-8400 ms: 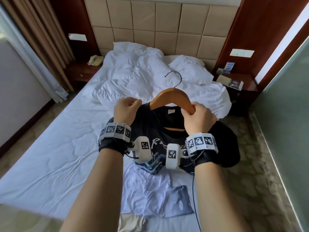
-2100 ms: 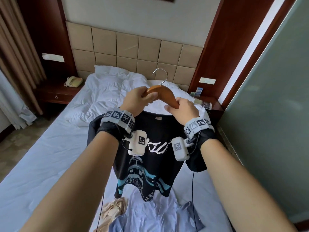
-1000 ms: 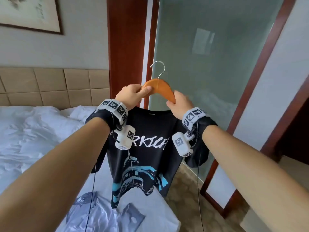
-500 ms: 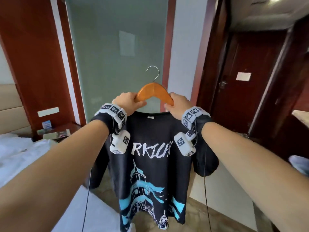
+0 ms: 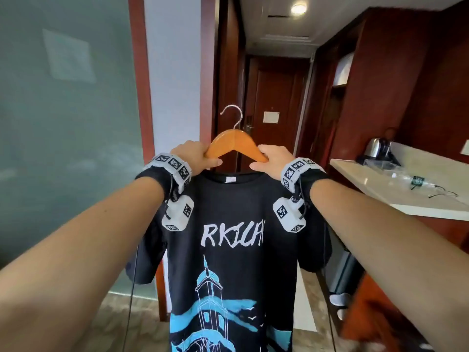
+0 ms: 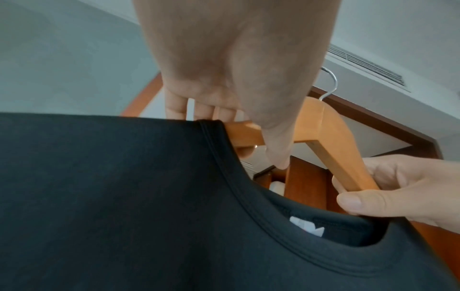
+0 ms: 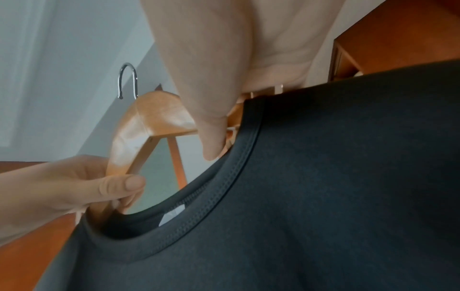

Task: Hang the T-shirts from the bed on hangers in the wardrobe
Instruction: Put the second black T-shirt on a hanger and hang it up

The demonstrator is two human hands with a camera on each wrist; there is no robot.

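Note:
A black T-shirt point(image 5: 228, 250) with white lettering and a blue tower print hangs on a wooden hanger point(image 5: 234, 142) with a metal hook point(image 5: 232, 114), held up at chest height in front of me. My left hand point(image 5: 195, 157) grips the hanger's left arm at the collar. My right hand point(image 5: 272, 160) grips its right arm. In the left wrist view the left hand point(image 6: 239, 110) wraps the hanger point(image 6: 321, 128) above the T-shirt point(image 6: 149, 196) collar. In the right wrist view the right hand point(image 7: 216, 122) pinches the hanger point(image 7: 144, 122) beside the T-shirt point(image 7: 323, 177).
A frosted glass wall point(image 5: 63, 123) fills the left. Straight ahead a narrow hallway leads to a dark wooden door point(image 5: 274, 118). Dark wooden cabinetry point(image 5: 380, 85) lines the right side, with a white counter point(image 5: 406, 189) carrying a kettle point(image 5: 378, 148) and cables.
I lifted the T-shirt on its hanger off the bed and turned right, away from the bed toward the hallway. Both hands kept their grip on the hanger.

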